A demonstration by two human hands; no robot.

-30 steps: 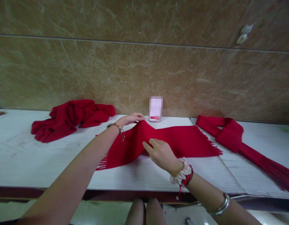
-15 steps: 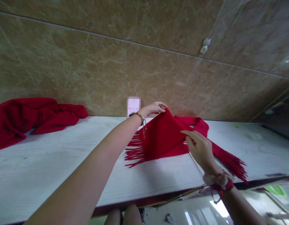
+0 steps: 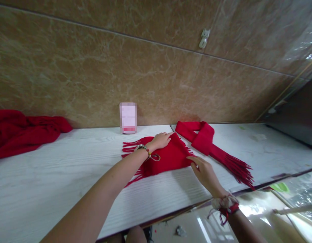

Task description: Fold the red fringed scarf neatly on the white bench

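A red fringed scarf (image 3: 168, 158) lies folded on the white tabletop, its long tassels pointing left and a shorter fringe along its right edge. My left hand (image 3: 159, 140) is at its far right corner, fingers nearly straight and thumb close to them, closed on the cloth. Lower down that edge, my right hand (image 3: 202, 170) pinches the near right corner between thumb and forefinger. Just beyond the right hand, a second red fringed length (image 3: 205, 135) lies bent in a loop, tassels reaching the table's front edge.
A heap of red cloth (image 3: 24, 133) sits at the far left against the marbled wall (image 3: 95, 74). A phone (image 3: 128, 118) leans upright on that wall. A dark box-like object (image 3: 294, 111) stands at the right end. The white table's (image 3: 90, 175) front edge runs below my hands.
Both hands have come down with the scarf, which was raised and slanted and now lies flatter and smaller. Its short right fringe now shows, apart from the looped length. The view has shifted right.
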